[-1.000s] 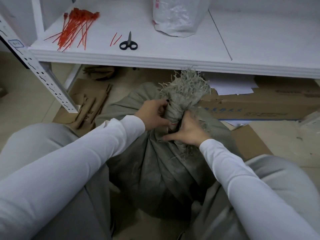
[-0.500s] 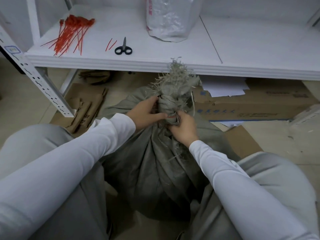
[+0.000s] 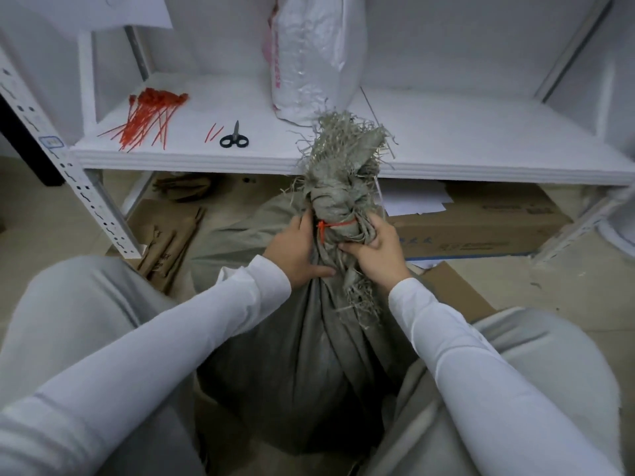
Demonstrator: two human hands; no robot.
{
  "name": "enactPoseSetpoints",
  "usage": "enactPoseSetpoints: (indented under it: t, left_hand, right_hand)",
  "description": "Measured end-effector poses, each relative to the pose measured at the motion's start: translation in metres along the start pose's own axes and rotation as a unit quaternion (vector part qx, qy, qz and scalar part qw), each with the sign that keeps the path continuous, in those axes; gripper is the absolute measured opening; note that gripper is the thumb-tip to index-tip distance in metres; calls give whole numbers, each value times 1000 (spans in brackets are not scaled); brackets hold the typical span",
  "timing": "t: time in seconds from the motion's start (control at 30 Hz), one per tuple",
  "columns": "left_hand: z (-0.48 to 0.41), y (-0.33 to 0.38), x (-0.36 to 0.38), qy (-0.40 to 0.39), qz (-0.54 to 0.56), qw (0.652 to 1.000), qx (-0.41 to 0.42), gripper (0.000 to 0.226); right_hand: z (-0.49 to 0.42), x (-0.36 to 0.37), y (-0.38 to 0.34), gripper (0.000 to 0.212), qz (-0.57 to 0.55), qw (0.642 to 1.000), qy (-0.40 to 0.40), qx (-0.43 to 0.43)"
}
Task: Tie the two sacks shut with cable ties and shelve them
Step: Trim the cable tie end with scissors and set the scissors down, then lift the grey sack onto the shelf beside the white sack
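Left hand [image 3: 296,250], right hand [image 3: 378,250] spread apart | tie [image 3: 338,224] on sack [image 3: 309,355] neck between

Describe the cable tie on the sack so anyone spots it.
Start at the grey sack between the person's knees, before the white shelf. Follow it up to its gathered neck: the red cable tie circles it. The other red ties lie loose on the shelf; only this one is looped closed.

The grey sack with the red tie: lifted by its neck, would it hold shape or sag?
Probably sag: the grey sack falls in loose folds below the red cable tie. It bulges lower down, so likely heavy. Its frayed woven neck, gripped by the left hand and right hand, looks rough, not slippery.
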State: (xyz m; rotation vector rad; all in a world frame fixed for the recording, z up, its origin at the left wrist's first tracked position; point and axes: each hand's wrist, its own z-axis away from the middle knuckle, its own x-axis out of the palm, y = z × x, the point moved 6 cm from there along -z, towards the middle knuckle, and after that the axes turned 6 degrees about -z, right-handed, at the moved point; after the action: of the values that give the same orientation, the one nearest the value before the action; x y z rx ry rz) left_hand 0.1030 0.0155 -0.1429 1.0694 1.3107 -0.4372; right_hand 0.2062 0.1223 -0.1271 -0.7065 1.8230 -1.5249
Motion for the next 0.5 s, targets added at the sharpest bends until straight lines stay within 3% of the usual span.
enactPoseSetpoints:
  t: [0.2, 0.4, 0.5]
  left_hand:
    - [-14, 54, -22, 34, -15, 999, 5, 80]
    - [-14, 119, -72, 146, 31, 987, 60, 41]
    - [-15, 153, -97, 176, 39, 979, 99, 29]
  right_hand:
    - [9, -39, -32, 49, -50, 994, 82, -47]
    - [31, -82, -83, 47, -134, 970, 173, -110]
    - [50, -107, -98, 61, -161, 963, 185, -113]
